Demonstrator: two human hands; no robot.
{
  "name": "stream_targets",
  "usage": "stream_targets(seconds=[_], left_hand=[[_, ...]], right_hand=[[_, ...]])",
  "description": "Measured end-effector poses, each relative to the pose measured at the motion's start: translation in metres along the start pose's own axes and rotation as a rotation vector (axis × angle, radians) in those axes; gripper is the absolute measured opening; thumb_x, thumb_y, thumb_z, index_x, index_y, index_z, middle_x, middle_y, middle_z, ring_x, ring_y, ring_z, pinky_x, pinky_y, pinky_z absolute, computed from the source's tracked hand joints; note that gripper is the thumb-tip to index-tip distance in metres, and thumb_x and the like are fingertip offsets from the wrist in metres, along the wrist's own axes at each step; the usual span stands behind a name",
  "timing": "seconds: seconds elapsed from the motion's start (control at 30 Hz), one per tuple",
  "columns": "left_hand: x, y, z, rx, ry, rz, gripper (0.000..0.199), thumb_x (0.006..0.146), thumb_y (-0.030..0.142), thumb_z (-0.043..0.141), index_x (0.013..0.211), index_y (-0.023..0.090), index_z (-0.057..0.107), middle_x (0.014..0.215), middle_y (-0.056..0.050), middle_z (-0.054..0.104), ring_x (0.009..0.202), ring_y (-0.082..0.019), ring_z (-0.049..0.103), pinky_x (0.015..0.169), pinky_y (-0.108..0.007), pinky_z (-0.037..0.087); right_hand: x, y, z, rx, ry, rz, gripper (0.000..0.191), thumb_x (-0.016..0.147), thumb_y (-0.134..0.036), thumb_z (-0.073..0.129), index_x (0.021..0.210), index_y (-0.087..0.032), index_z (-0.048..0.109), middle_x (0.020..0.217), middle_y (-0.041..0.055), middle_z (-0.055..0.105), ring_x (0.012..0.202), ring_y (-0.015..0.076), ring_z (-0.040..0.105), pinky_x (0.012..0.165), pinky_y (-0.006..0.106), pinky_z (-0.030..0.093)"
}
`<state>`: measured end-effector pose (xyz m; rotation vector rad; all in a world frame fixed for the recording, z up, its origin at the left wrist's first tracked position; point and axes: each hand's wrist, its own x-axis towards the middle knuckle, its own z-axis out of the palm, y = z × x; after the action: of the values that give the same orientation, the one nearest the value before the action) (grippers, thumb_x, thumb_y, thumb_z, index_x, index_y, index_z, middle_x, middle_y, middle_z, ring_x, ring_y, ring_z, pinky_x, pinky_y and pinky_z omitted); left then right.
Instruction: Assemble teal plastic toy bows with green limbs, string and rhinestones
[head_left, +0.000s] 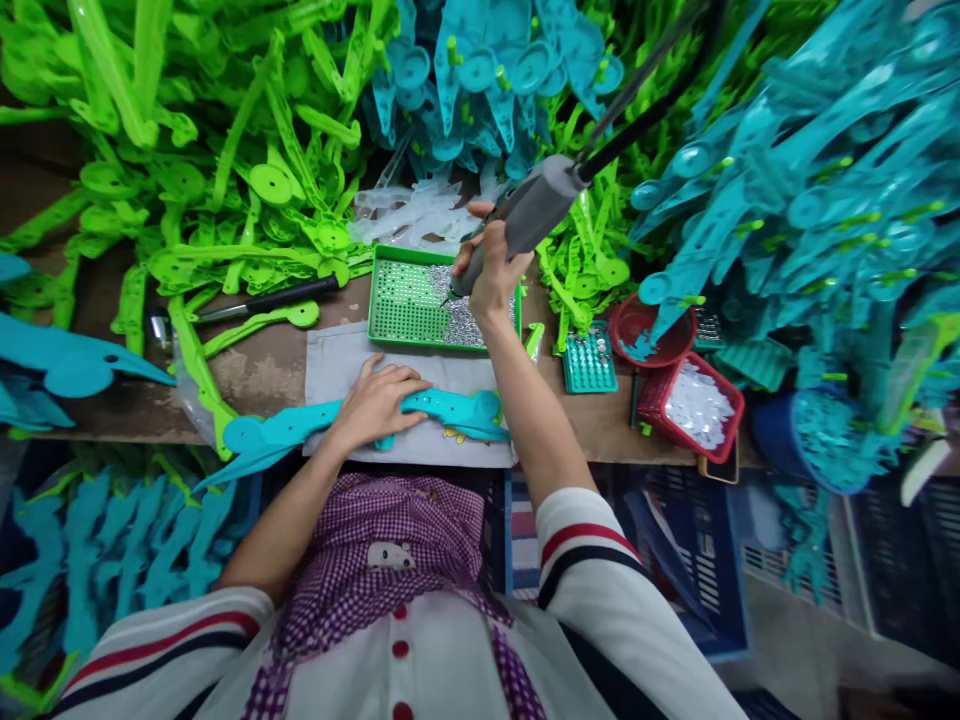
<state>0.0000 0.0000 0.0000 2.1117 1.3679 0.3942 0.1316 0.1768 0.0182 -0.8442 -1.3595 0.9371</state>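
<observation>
My right hand (491, 265) is wrapped round a grey electric screwdriver (541, 205), whose cable runs up and to the right. Its tip points down over a green perforated tray (401, 341), where small silver screws (466, 325) are heaped on the right side. My left hand (381, 402) holds a long blue plastic part (450, 405) down on a grey cloth (330, 350), its fingers lying across the part. A few small yellow pieces (454, 435) show under the blue part's edge.
Green plastic parts (270, 185) and blue parts (757, 190) are piled high behind and beside. A hammer (277, 298) lies left. On the right stand a teal tray (590, 360), a red bowl (626, 312) and a red basket of white pieces (697, 405). Crates (705, 560) sit below the table edge.
</observation>
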Motion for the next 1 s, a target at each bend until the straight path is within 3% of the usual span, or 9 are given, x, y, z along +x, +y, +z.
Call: stream_targets(seconds=[0.17, 0.3, 0.4, 0.57, 0.83, 1.0], left_hand=[[0.0, 0.0, -0.002, 0.022, -0.011, -0.006, 0.039, 0.083, 0.038, 0.067, 0.12, 0.025, 0.067, 0.116, -0.006, 0.069, 0.11, -0.026, 0.061, 0.116, -0.055, 0.022], [-0.001, -0.001, -0.003, 0.025, -0.022, -0.003, 0.038, 0.084, 0.036, 0.067, 0.12, 0.024, 0.066, 0.118, -0.005, 0.069, 0.112, -0.026, 0.06, 0.117, -0.054, 0.021], [0.0, -0.003, -0.003, 0.034, -0.022, -0.007, 0.038, 0.082, 0.036, 0.068, 0.118, 0.025, 0.067, 0.119, -0.005, 0.069, 0.113, -0.026, 0.06, 0.116, -0.052, 0.022], [0.0, -0.003, -0.003, 0.051, -0.006, -0.027, 0.04, 0.082, 0.039, 0.068, 0.119, 0.025, 0.067, 0.12, -0.006, 0.068, 0.115, -0.027, 0.059, 0.115, -0.052, 0.023], [-0.001, -0.001, -0.004, 0.072, -0.004, -0.046, 0.04, 0.082, 0.042, 0.067, 0.118, 0.026, 0.068, 0.12, -0.005, 0.068, 0.114, -0.027, 0.059, 0.115, -0.052, 0.023], [-0.001, -0.003, -0.003, 0.075, 0.005, -0.039, 0.039, 0.082, 0.043, 0.067, 0.117, 0.027, 0.068, 0.118, -0.004, 0.069, 0.114, -0.027, 0.059, 0.114, -0.052, 0.023]], right_hand=[[-0.01, -0.058, -0.027, 0.128, 0.154, -0.068, 0.058, 0.073, -0.081, 0.05, 0.091, -0.028, 0.063, 0.051, -0.0087, 0.037, 0.036, 0.0072, 0.047, 0.038, 0.021, 0.04], [-0.065, -0.107, -0.07, 0.131, 0.098, 0.022, 0.058, 0.069, -0.083, 0.052, 0.086, -0.029, 0.063, 0.047, -0.0097, 0.038, 0.034, 0.0079, 0.045, 0.034, 0.021, 0.037], [-0.113, -0.125, -0.094, 0.088, 0.15, 0.097, 0.064, 0.064, -0.087, 0.054, 0.083, -0.026, 0.063, 0.043, -0.0095, 0.039, 0.031, 0.0083, 0.04, 0.032, 0.021, 0.033], [-0.147, -0.127, -0.108, 0.021, 0.161, 0.212, 0.076, 0.054, -0.094, 0.05, 0.083, -0.024, 0.061, 0.042, -0.0096, 0.038, 0.032, 0.0083, 0.04, 0.032, 0.02, 0.031], [-0.148, -0.121, -0.106, 0.095, 0.137, 0.27, 0.083, 0.045, -0.098, 0.049, 0.081, -0.024, 0.061, 0.041, -0.0104, 0.032, 0.032, 0.008, 0.036, 0.031, 0.021, 0.028], [-0.15, -0.117, -0.105, 0.132, 0.12, 0.297, 0.076, 0.045, -0.094, 0.055, 0.073, -0.024, 0.061, 0.039, -0.0099, 0.034, 0.032, 0.0081, 0.037, 0.031, 0.022, 0.03]])
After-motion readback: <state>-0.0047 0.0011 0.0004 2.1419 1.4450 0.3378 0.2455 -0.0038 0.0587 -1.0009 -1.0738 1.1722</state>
